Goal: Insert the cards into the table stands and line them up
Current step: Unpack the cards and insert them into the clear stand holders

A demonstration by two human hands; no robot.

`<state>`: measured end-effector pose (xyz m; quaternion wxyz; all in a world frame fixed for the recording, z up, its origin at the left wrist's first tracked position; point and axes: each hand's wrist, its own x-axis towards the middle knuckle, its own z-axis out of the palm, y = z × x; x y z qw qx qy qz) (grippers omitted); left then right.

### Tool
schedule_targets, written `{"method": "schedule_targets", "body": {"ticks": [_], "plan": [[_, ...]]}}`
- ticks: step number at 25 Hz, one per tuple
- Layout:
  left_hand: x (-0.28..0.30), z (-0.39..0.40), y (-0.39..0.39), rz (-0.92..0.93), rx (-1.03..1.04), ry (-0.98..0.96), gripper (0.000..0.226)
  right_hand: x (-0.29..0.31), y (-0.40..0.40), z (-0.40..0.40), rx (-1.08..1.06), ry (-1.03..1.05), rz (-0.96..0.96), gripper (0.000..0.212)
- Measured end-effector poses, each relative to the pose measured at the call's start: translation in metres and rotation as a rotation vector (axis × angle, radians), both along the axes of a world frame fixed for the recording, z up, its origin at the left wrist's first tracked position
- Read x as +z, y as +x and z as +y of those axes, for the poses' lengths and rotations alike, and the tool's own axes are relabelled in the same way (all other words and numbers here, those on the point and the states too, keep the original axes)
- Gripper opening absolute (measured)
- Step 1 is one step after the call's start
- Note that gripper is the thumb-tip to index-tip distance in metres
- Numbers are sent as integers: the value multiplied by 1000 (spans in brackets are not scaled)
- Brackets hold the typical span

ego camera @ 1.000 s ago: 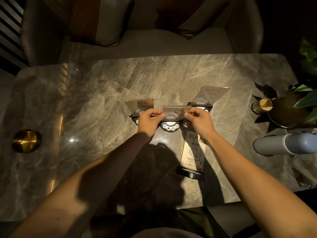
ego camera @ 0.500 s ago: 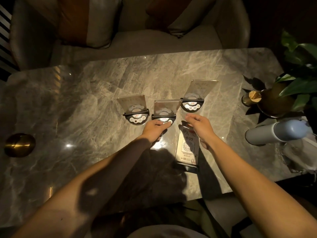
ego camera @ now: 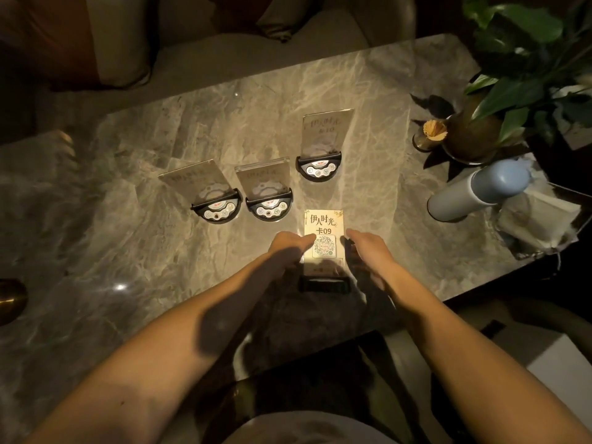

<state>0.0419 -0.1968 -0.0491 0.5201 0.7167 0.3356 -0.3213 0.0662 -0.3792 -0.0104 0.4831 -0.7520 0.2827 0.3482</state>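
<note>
— So how far along is it?
— Three stands (ego camera: 268, 205) hold cards upright on the table (ego camera: 128, 219), though the right one sits further back. The fourth card (ego camera: 323, 233) lies flat nearer the person.
— And the hands?
— Left hand (ego camera: 288, 246) and right hand (ego camera: 368, 248) flank it, fingers loose, grasping nothing.
</note>
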Motion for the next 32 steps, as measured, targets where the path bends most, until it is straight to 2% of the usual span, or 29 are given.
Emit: {"method": "schedule_targets", "body": {"ticks": [2, 5, 7, 10, 13, 16, 20, 24, 32], "plan": [[-5, -5, -4, 1, 47, -16, 33, -3, -2, -3, 89, -19, 22, 44], [-10, -5, -8, -17, 53, -35, 22, -21, -5, -12, 33, 81, 122, 49], [-12, -5, -11, -33, 33, -65, 12, -11, -14, -9, -3, 140, 146, 33], [-9, -6, -13, -81, 100, -108, 2, 2, -25, -8, 100, 207, 26, 23], [4, -11, -8, -162, 180, -49, 12, 2, -19, -9, -45, 174, -82, 11], [21, -14, 4, -216, 206, -50, 11, 1, 4, -9, -8, 72, -190, 7], [38, -10, 23, -351, 207, -90, 13, 20, 29, -9, -67, 139, -267, 9], [47, -7, 35, -457, 223, -47, 13, 25, 44, -6, -59, 180, -333, 14], [41, -4, 31, -466, 234, -28, 17, 28, 38, -2, -77, 185, -351, 13]]}}
